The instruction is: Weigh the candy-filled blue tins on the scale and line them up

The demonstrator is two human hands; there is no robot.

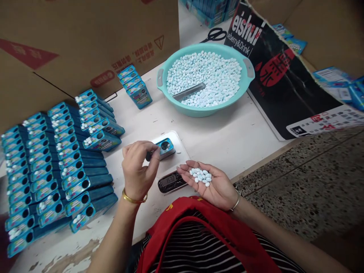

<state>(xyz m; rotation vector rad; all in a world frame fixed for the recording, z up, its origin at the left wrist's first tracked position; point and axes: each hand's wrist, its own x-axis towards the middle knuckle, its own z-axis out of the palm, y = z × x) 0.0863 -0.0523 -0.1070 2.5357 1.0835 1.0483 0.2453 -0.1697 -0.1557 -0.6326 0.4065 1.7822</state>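
My right hand (209,185) lies palm up near the table's front edge, cupping several pale blue and white candies (201,176). My left hand (139,167) is pinched shut just left of a small blue box (165,147) lying on a white digital scale (173,159). The thumb and fingertips meet beside the box's round opening; what they pinch is too small to make out. The scale's dark display (170,181) faces me.
A teal basin (247,66) full of candies with a metal scoop (189,91) stands at the back. Rows of blue boxes (57,167) fill the left, a few more (135,88) by a cardboard carton (85,41). Scissors (214,35) and a black poster (281,83) lie right.
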